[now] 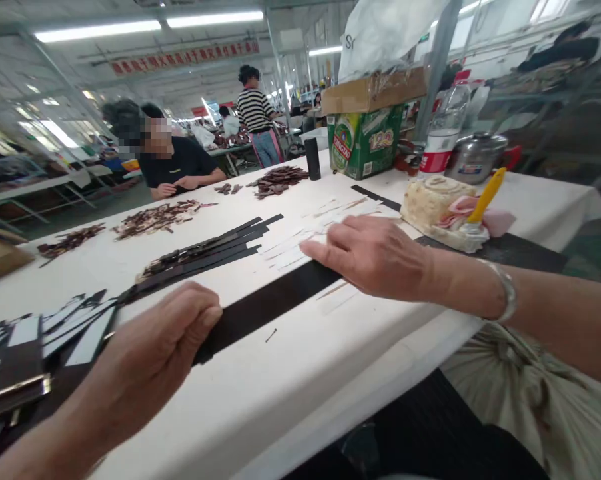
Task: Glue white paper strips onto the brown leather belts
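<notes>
My left hand (163,350) curls around the near end of a long black leather strap (270,313) lying across the white table (290,400). My right hand (373,257) lies flat, with its fingertips on or just past the strap's far end, beside a spread of thin white paper strips (320,230). A silver bangle (500,290) circles my right wrist. Further black straps (200,257) lie fanned out beyond the left hand, with brown scraps on them. Near my left forearm are white-backed strips with a metal-edged piece (15,393).
Several piles of brown strips (278,180) lie further along the table. At the far right stand a green Tsingtao carton (363,141), a plastic bottle (443,127), a steel pot (475,159) and a yellow-handled tool (486,197). A seated co-worker (175,160) faces me across the table.
</notes>
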`<state>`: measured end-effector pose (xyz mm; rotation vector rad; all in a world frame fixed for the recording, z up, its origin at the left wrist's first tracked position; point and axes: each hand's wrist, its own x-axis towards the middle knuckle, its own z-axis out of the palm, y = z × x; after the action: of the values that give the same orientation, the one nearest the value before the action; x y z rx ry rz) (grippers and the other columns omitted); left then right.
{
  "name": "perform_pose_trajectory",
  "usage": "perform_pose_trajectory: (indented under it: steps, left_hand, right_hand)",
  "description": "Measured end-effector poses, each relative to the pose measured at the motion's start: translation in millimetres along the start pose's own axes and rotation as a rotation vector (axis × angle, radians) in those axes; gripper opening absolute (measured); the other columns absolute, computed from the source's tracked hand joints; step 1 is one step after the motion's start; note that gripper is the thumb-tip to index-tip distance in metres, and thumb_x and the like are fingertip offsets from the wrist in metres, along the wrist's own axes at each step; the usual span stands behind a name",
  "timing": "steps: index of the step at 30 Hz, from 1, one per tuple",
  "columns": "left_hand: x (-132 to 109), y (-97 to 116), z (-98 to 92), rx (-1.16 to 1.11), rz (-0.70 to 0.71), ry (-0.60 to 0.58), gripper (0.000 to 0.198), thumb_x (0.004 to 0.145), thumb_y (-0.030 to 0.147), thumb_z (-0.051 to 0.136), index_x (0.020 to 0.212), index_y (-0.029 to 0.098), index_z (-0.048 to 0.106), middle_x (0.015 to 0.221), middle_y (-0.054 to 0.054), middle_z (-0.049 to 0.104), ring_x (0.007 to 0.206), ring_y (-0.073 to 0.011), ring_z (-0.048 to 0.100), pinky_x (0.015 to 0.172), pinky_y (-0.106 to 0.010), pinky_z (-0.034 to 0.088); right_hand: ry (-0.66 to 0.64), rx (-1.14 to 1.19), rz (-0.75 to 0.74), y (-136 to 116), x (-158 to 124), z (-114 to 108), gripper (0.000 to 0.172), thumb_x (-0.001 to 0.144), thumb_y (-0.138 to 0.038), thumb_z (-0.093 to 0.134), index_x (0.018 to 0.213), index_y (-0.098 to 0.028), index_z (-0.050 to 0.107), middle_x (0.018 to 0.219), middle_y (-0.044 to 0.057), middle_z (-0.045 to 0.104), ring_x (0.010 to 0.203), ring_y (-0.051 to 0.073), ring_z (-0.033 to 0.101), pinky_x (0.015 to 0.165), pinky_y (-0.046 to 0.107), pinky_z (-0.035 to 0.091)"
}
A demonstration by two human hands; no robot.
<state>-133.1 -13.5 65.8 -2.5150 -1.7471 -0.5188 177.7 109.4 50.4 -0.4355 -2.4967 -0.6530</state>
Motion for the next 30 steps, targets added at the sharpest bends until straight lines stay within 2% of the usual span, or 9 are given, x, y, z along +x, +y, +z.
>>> perform_pose_trajectory:
  steps: [3,5,8,11,15,18,25,28,30]
  left_hand:
    - [-24,-13,44.4,-0.04,-0.123,-0.292,0.03,0.1,0.042,0.035,0.082,0.026,0.053,0.08,-0.003,0.06,0.068,-0.0184,0.056,0.065,-0.031,0.044]
    - [-25,-12,70.0,0.016,-0.13,-0.406,0.031,0.1,0.041,0.035,0.084,0.025,0.056,0.082,-0.004,0.061,0.068,-0.0191,0.057,0.065,-0.032,0.042]
    - [-5,8,95.7,0.146,-0.072,-0.347,0.025,0.098,0.037,0.043,0.094,0.023,0.062,0.091,-0.007,0.065,0.081,-0.0234,0.061,0.074,-0.036,0.041]
    - [29,36,113.1,0.117,-0.08,-0.259,0.023,0.097,0.038,0.049,0.103,0.022,0.064,0.1,-0.008,0.067,0.091,-0.0246,0.062,0.079,-0.036,0.042]
    - [64,56,135.3,0.032,-0.188,-0.332,0.024,0.09,0.042,0.06,0.102,0.022,0.066,0.104,-0.008,0.067,0.093,-0.025,0.063,0.074,-0.033,0.042]
    - [74,56,146.3,-0.03,-0.247,-0.362,0.021,0.088,0.041,0.06,0.096,0.023,0.066,0.103,-0.008,0.068,0.091,-0.0245,0.064,0.07,-0.032,0.041]
    - [86,49,152.0,-0.192,-0.392,-0.45,0.015,0.077,0.041,0.066,0.082,0.026,0.067,0.08,0.0,0.07,0.077,-0.0224,0.063,0.06,-0.03,0.035]
    - [92,54,150.6,-0.288,-0.423,-0.447,0.012,0.074,0.036,0.066,0.076,0.023,0.066,0.072,0.001,0.067,0.069,-0.0193,0.06,0.059,-0.029,0.035]
    - [94,59,146.1,-0.405,-0.453,-0.445,0.01,0.073,0.032,0.064,0.071,0.022,0.063,0.062,0.002,0.061,0.062,-0.0166,0.056,0.055,-0.027,0.034]
  right_hand:
    - [-0.168,0.054,-0.077,-14,-59,16,0.031,0.102,-0.021,0.045,0.129,-0.012,0.057,0.083,0.006,0.058,0.069,0.019,0.05,0.063,0.033,0.038]
    - [-0.25,0.113,-0.081,-25,-90,31,0.04,0.102,-0.039,0.051,0.129,-0.01,0.056,0.087,0.009,0.06,0.074,0.021,0.052,0.065,0.035,0.038]
    - [-0.277,0.161,-0.035,-35,-118,55,0.06,0.098,-0.06,0.048,0.126,-0.008,0.058,0.093,0.012,0.061,0.082,0.025,0.053,0.071,0.038,0.04]
    - [-0.225,0.179,0.029,-34,-130,70,0.062,0.098,-0.063,0.045,0.119,-0.007,0.062,0.094,0.014,0.061,0.086,0.027,0.053,0.074,0.038,0.041]
    - [-0.226,0.171,0.047,-20,-136,71,0.061,0.098,-0.064,0.044,0.114,-0.009,0.064,0.091,0.013,0.062,0.086,0.026,0.053,0.075,0.038,0.041]
    - [-0.253,0.183,0.057,-10,-143,69,0.057,0.099,-0.062,0.045,0.111,-0.01,0.065,0.092,0.013,0.062,0.088,0.026,0.053,0.077,0.038,0.042]
    - [-0.146,0.314,0.164,-6,-159,71,0.056,0.098,-0.06,0.048,0.113,-0.009,0.066,0.101,0.016,0.063,0.093,0.028,0.055,0.081,0.043,0.047]
    - [-0.004,0.412,0.324,-13,-161,58,0.04,0.101,-0.047,0.051,0.114,-0.013,0.067,0.103,0.015,0.065,0.098,0.027,0.058,0.086,0.045,0.048]
    - [0.141,0.57,0.537,-24,-161,45,0.028,0.101,-0.038,0.053,0.108,-0.016,0.069,0.099,0.012,0.067,0.096,0.024,0.06,0.086,0.041,0.05]
